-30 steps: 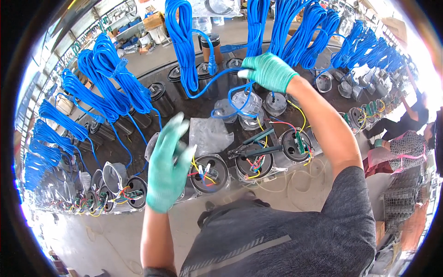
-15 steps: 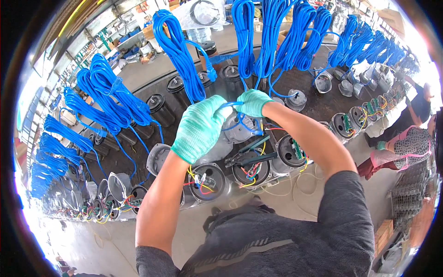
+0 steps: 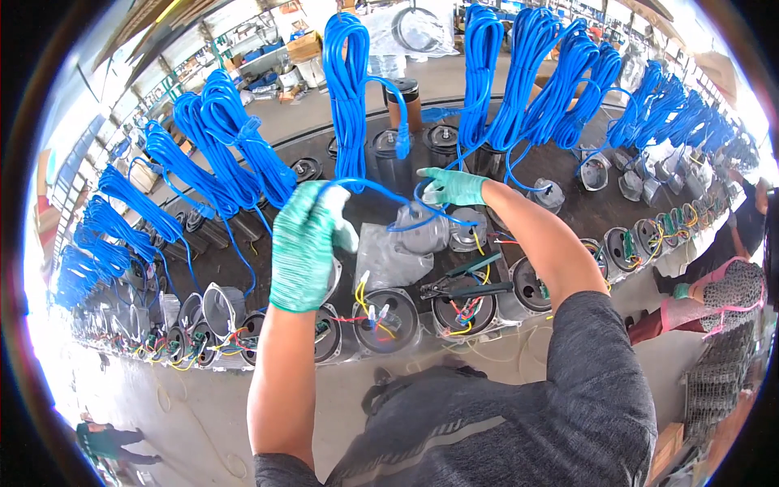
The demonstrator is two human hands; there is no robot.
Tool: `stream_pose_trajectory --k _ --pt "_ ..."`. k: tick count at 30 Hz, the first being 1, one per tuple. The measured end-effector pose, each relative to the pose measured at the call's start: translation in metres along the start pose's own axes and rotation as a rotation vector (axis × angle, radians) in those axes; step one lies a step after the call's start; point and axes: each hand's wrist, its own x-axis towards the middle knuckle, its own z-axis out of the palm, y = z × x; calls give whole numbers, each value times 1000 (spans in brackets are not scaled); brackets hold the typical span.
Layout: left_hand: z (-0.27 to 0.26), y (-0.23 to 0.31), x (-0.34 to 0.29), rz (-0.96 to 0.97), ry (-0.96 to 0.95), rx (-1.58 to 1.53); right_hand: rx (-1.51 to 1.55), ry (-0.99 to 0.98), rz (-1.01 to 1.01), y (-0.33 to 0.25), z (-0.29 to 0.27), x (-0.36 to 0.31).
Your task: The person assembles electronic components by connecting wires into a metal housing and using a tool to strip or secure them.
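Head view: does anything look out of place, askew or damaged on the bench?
Yes, mildly: the plier-like tool lies askew, handles spread, overlapping a wired housing in this view. It looks odd among loose wires; I can't tell whether it touches them. Nothing clearly looks spilled or broken.

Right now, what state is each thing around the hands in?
Left hand: curled on blue cable
Right hand: at the cable, grip unclear
Blue cable: arched between hands
Pliers: lying, handles spread
Housing left of pliers: open, wires exposed
Plastic bag: crumpled
Cable bundle beyond left hand: coiled, upright
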Motion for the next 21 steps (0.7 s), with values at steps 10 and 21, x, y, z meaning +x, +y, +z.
stream_pose_trajectory --k 10,21 --pt "0 -22 22 -39 -59 -767 -1094 -324 39 -19 9 -31" --pt "10 -33 26 12 -135 -758 -151 -330 466 7 20 23"
